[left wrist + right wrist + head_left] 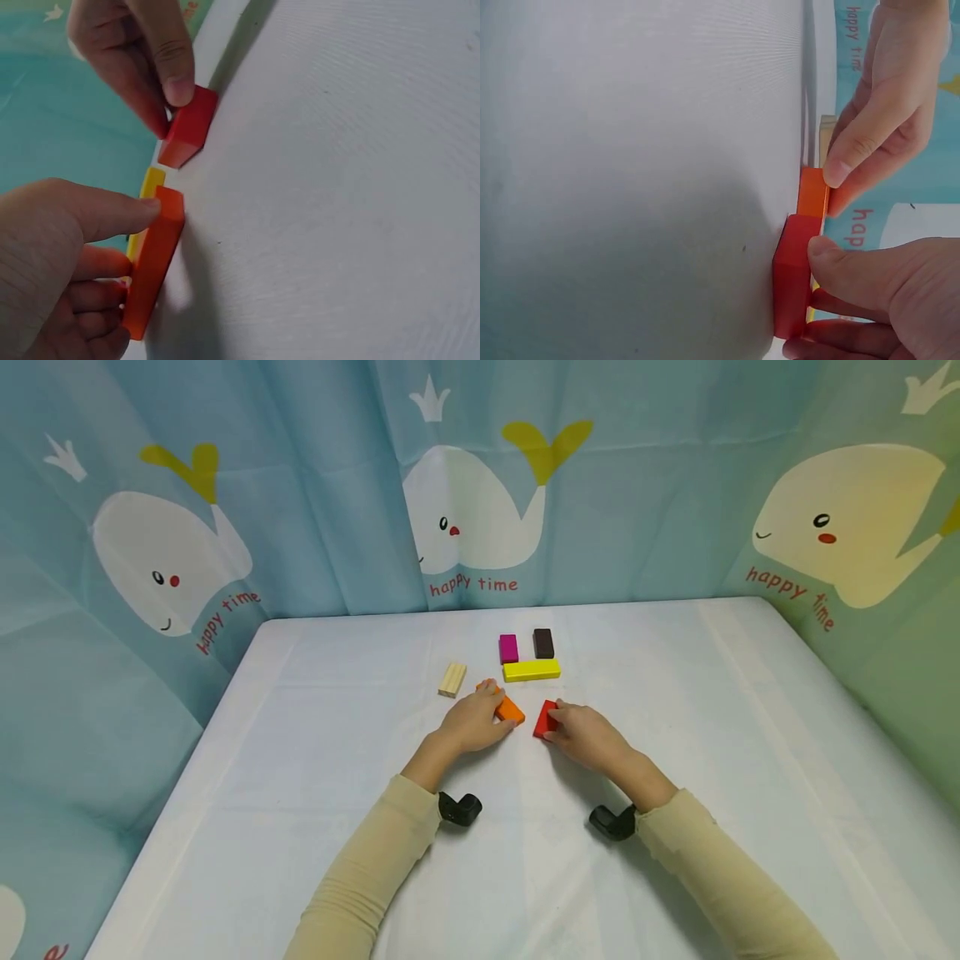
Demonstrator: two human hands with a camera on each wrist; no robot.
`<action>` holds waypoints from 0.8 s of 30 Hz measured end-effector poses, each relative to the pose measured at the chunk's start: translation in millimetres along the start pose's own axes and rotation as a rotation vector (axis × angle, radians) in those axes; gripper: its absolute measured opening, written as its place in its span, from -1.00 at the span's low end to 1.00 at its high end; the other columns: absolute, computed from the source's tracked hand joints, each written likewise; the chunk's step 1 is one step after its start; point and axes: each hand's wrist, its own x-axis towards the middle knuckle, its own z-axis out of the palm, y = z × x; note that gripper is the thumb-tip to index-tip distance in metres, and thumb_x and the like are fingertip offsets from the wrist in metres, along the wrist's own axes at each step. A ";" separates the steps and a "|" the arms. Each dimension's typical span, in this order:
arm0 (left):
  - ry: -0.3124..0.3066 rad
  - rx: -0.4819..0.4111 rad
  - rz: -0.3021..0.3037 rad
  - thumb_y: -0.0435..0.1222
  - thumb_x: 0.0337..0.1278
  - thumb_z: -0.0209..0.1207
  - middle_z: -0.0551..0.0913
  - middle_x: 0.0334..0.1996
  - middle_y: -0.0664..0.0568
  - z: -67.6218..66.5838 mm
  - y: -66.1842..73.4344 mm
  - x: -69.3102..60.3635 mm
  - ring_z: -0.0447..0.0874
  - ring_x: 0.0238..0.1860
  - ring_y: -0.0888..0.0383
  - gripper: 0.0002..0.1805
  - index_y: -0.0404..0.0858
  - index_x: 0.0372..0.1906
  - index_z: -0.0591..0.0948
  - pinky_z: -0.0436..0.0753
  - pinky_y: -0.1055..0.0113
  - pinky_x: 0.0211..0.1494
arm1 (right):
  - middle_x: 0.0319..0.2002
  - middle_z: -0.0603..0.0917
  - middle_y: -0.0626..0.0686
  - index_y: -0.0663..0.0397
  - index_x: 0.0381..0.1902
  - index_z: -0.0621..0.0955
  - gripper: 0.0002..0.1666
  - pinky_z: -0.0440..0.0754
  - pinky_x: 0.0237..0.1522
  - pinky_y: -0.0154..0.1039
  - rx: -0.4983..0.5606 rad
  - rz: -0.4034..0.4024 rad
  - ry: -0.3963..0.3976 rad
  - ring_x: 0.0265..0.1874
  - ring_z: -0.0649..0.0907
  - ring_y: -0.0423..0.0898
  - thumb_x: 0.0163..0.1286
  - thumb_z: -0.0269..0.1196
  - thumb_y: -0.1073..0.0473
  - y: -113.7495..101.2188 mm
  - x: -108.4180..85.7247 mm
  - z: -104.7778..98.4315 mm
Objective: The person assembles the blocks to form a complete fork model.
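My left hand (474,720) holds an orange block (509,710) between thumb and fingers, low over the white table; the left wrist view shows the thumb on one end of this orange block (155,262). To its right, my right hand (588,735) pinches a red block (545,720), seen from the side as a red block (793,277) in the right wrist view. A small gap parts the two blocks in the head view. Just beyond them lies a yellow block (532,671). A pale wooden block (452,680) rests left of the left hand.
Behind the yellow block stand a magenta block (508,648) and a dark brown block (543,643). The white table (315,727) ends at a blue curtain (322,485) with whale prints. Black wrist mounts (461,810) stick out from both sleeves.
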 end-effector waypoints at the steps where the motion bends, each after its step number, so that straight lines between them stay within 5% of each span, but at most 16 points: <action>1: -0.003 -0.005 0.007 -0.02 0.23 0.04 0.14 0.36 -0.11 -0.6 -0.1 -0.3 0.05 0.37 0.05 -0.35 -0.30 0.31 0.30 0.15 0.20 0.33 | -0.02 0.55 0.38 0.33 -0.22 0.62 -0.75 0.55 -0.08 -0.04 -0.001 -0.008 -0.001 -0.08 0.57 0.19 0.18 0.31 0.25 -0.4 -0.5 -0.4; 24: -0.045 0.024 0.027 0.01 0.19 0.09 0.25 0.32 0.00 -5.1 -2.5 0.7 0.12 0.34 0.07 -0.38 -0.20 0.29 0.36 0.19 0.19 0.32 | 0.05 0.48 0.41 0.42 -0.07 0.58 -0.59 0.52 -0.04 0.00 -0.005 -0.066 0.027 -0.01 0.54 0.23 0.18 0.31 0.24 3.5 -6.1 -0.1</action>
